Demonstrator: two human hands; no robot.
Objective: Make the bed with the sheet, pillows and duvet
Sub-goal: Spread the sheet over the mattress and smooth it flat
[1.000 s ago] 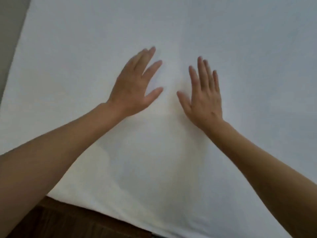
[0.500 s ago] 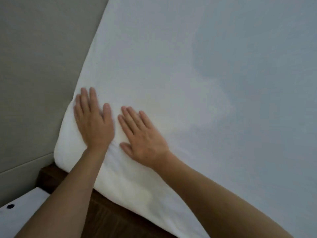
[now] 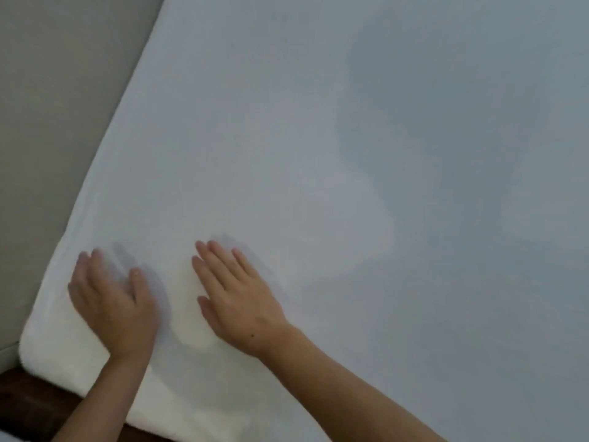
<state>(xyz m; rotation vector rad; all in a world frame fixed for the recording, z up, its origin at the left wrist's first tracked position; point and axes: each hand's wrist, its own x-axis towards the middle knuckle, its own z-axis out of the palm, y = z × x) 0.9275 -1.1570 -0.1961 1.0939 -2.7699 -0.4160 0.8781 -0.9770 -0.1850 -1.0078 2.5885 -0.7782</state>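
A smooth white sheet covers the mattress and fills most of the view. My left hand lies flat, fingers straight, near the mattress's rounded near-left corner. My right hand presses flat on the sheet just to the right of it, a palm's width away. Both palms face down and hold nothing. No pillows or duvet are in sight.
A grey padded wall or headboard runs along the left edge of the mattress. A dark wooden bed frame shows under the near corner at the bottom left.
Both hands slid from the middle of the sheet to the near-left corner a second ago. Since half a second ago they have spread apart, the left hand blurred in motion.
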